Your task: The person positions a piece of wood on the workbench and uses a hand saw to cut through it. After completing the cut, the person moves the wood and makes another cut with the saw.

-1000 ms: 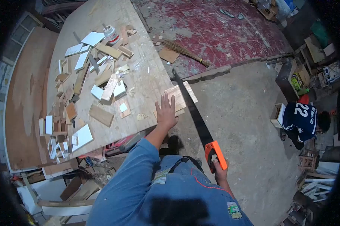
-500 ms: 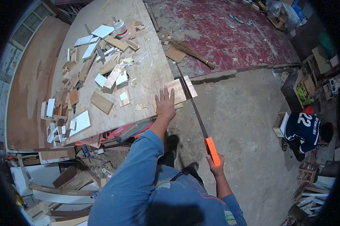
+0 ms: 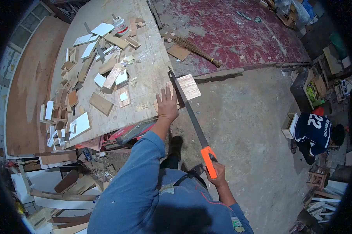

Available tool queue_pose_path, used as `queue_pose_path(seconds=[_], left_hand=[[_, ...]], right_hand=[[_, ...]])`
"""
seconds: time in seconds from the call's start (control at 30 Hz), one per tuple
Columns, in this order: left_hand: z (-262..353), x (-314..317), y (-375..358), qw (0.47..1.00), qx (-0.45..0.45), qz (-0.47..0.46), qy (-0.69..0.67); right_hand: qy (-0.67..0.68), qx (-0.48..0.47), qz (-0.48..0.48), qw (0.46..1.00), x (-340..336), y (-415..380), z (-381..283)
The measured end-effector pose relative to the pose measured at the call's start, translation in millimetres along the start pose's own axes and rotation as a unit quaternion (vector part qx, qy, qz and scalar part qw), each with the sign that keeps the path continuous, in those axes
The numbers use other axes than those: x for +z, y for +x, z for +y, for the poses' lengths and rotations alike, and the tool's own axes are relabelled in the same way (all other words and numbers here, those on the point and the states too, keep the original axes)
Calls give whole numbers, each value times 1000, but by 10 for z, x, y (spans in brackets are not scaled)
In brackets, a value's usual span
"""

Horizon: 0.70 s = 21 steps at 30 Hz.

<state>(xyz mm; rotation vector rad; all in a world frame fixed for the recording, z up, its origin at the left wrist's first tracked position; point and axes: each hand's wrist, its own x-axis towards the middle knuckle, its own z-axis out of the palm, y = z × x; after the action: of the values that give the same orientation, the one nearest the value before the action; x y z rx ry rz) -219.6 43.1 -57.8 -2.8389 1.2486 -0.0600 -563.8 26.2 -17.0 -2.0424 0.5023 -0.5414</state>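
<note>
My left hand (image 3: 167, 106) lies with its fingers stretched out on a light wooden board (image 3: 189, 86) at the near right edge of the workbench (image 3: 148, 54). The board juts out past that edge over the floor. In my right hand (image 3: 218, 174) is the orange handle of a handsaw (image 3: 193, 120), fingers wrapped round it. The long grey blade slants up and left from the handle and crosses the board just right of my left fingertips, its tip over the bench edge.
Wood offcuts (image 3: 101, 103) and white pieces litter the bench, with a labelled tub (image 3: 120, 26) among them. A straw broom (image 3: 195, 50) lies on the red floor beyond. At the right a person (image 3: 311, 130) in a dark shirt crouches. Scrap boards (image 3: 63, 199) pile up lower left.
The handsaw has shifted left, its handle lower and its blade turned to show more of its flat side. The blade now crosses the board nearer my left hand, which stays on the board.
</note>
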Motion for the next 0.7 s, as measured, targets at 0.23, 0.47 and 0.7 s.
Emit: queue_pose_path(seconds=[0.23,0.47,0.7], left_hand=[[-5,35,-3,1000,5,17,1],[-8,39,7,1000,4,4,11],[-16,61,11,1000,2,6,4]], right_hand=[[6,4,19,1000,75,-43,99],[81,152,69,983,100,-169,126],[64,149,61,985,50,-42,-73]])
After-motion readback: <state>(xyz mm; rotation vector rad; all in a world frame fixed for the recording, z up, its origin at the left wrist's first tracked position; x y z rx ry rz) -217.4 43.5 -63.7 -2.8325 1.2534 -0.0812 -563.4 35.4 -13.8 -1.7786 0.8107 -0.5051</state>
